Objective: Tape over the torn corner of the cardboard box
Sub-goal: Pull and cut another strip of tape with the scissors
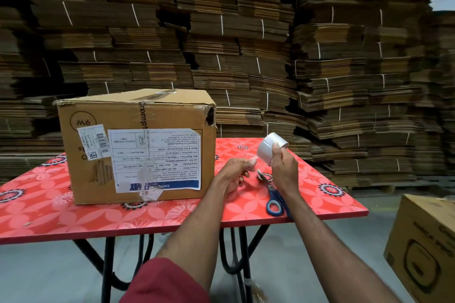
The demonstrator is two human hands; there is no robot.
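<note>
Sleeve: dark red sleeve [167,283] on the left arm, nearest of all.
Left hand: left hand [237,171] pinches the loose end of the clear tape, fingers curled.
Right hand: right hand [283,167] grips the tape roll [272,147], held up just right of the left hand.
Scissors: blue-handled scissors [273,200] lie on the surface [49,204] under the hands.
Box: cardboard box [138,145] sits left of both hands, long side facing the person.
Torn corner: torn corner [210,115] is up and left of the hands, at the box's top right; the left hand is nearer.
Writing: "9W" and "Crompt" upside down, plus a white and blue label [157,160] with small print.
Next move: the tape likely needs to go up and left.
</note>
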